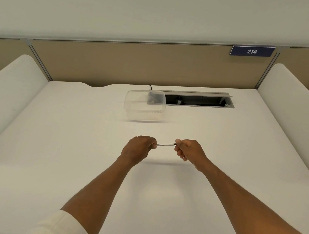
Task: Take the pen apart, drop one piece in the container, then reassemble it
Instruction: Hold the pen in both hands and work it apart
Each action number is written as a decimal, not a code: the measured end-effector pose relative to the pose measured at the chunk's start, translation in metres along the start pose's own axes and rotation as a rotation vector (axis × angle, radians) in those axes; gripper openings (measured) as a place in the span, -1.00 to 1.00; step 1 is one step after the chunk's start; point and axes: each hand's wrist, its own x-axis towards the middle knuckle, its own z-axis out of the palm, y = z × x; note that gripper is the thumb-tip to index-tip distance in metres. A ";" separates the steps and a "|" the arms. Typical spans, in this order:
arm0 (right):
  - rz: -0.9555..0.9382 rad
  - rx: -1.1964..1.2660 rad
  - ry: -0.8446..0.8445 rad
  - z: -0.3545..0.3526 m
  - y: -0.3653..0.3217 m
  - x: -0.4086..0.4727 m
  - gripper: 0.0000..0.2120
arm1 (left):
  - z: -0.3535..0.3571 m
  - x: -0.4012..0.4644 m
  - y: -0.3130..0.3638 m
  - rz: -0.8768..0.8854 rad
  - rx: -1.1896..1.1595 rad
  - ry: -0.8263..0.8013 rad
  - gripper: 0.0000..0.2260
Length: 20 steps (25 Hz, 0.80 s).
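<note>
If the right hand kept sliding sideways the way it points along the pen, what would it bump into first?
Probably the left hand. The right hand faces it along the pen, which both hands hold by its ends; nothing else shows between them.

Single wide-angle view from head height, facing forward and down across a white desk (69, 145) toward a far partition (136, 64). Near edge of desk at bottom, forearms reaching in from below, hands mid-frame, walls bowed by lens.
</note>
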 end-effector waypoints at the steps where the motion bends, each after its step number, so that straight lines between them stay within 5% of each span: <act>1: -0.004 -0.008 -0.015 0.000 0.001 0.000 -0.68 | 0.000 0.000 0.000 0.002 0.003 -0.003 -0.86; 5: -0.063 0.034 -0.060 -0.001 0.002 0.001 -0.95 | 0.001 0.000 -0.002 -0.001 0.007 -0.005 -0.86; 10: 0.054 -0.039 -0.025 0.001 -0.004 0.004 -0.66 | 0.002 0.001 -0.002 -0.003 0.014 -0.006 -0.86; 16: -0.018 0.030 -0.053 0.001 -0.001 0.007 -0.91 | 0.003 0.001 -0.005 -0.014 0.012 -0.008 -0.87; 20: 0.037 0.017 -0.019 0.003 -0.007 0.009 -0.67 | 0.001 0.004 -0.005 -0.010 0.020 -0.009 -0.86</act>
